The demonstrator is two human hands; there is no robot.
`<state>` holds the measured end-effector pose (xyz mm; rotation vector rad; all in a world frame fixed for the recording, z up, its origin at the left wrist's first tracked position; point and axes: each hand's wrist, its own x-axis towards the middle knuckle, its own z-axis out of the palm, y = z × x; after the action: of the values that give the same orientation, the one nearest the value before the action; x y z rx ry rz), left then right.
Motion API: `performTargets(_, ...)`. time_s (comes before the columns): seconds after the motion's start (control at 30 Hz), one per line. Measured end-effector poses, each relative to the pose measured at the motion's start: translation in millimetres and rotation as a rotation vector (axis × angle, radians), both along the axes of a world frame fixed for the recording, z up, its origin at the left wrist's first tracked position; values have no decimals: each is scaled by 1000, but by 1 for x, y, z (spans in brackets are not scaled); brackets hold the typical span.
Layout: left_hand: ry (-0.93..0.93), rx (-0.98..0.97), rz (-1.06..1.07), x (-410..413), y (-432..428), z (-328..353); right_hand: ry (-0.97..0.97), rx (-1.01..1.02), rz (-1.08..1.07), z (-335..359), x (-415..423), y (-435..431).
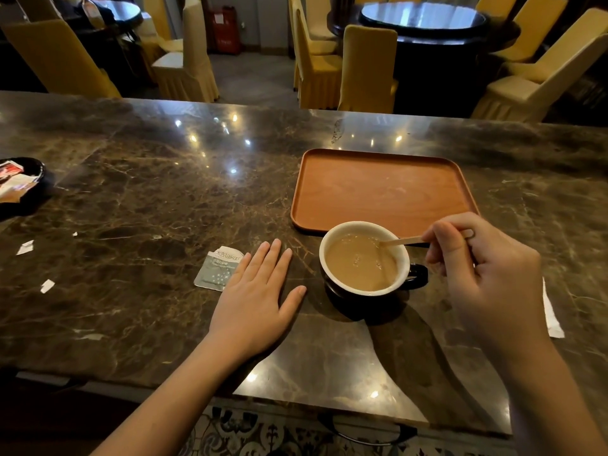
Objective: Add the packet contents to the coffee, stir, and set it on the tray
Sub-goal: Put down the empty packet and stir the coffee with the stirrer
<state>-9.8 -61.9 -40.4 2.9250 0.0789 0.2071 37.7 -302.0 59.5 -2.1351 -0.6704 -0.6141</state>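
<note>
Cup (363, 258): nearly full of milky coffee, on the surface just in front of the tray; I'd judge it heavy, sloshy and breakable.
Left hand (256, 291): released, lying flat on the surface, partly over the torn packet (215, 266).
Right hand (480, 268): pinching a stirrer (399, 241) whose tip is in the coffee.
Grip: I'd take the handle (418, 276) on the right, keeping it level.
Tray (381, 189): bare, just behind.
</note>
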Motion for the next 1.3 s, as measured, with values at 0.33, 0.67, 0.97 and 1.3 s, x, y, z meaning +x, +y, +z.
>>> performTargets(0.33, -1, -9, -6, 0, 0, 0, -63, -37, -4, -4, -3, -2)
performTargets(0.67, -2, -4, -6, 1, 0, 0, -42, -40, 7, -6, -4, -3)
performTargets(0.97, -3, -5, -12, 2, 1, -1, -51, -29, 8, -3, -11, -5)
performTargets(1.3, 3, 10, -12, 2, 0, -1, -42, -39, 0, -2, -24, -6)
